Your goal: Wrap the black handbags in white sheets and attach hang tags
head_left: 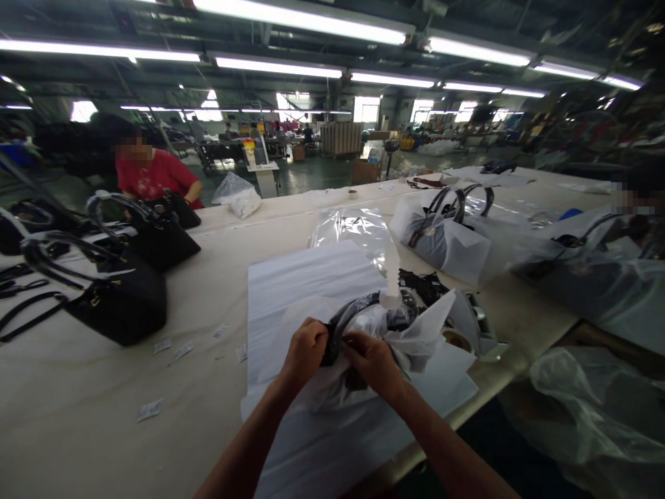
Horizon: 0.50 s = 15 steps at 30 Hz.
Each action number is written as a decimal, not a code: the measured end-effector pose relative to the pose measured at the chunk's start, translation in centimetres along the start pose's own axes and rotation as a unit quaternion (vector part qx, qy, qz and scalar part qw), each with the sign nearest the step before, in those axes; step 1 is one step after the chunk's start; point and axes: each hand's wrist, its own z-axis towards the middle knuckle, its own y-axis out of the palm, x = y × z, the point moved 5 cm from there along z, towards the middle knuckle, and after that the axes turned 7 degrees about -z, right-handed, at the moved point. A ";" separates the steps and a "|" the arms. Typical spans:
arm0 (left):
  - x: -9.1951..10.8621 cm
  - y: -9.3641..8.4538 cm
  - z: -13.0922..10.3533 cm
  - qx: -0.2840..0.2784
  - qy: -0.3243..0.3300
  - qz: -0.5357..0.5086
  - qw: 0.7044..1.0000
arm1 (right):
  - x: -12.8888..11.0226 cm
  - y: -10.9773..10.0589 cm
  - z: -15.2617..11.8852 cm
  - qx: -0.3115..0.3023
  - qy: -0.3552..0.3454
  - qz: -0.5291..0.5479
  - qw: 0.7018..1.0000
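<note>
A dark handbag [356,378], partly covered by white tissue and clear plastic, lies on white paper sheets in front of me. Its curved dark handle [358,303] arches up, with clear film around part of it. My left hand [305,352] is closed on a black part of the bag beside the handle's near end. Just to the right, my right hand [375,362] pinches at the base of the same handle, fingers bent. What lies between its fingertips is too small to make out. Loose tissue [423,333] stands up at the bag's right side.
Black handbags [127,298] stand on the table at left, near small white packets [150,410]. Clear plastic bags [356,229] lie beyond the paper. A tissue-wrapped grey handbag [441,239] and a tape roll [456,339] are at right. A person in red [156,173] works across the table; another is at far right.
</note>
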 end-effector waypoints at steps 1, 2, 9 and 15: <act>-0.2 -0.2 -0.3 0.001 -0.017 -0.016 1.000 | 0.0 -0.2 -0.2 -0.004 -0.008 -0.032 0.999; -0.4 -0.3 -0.5 -0.002 -0.041 -0.038 0.998 | 0.1 -0.4 -0.5 -0.013 -0.011 -0.060 0.998; -1.3 0.0 -2.1 -0.017 -0.182 -0.283 0.942 | 1.2 -0.1 -1.0 -0.057 0.008 -0.048 0.997; -1.8 0.4 -3.1 -0.026 -0.159 -0.232 0.959 | 2.0 -0.2 -1.4 -0.083 0.051 0.001 0.995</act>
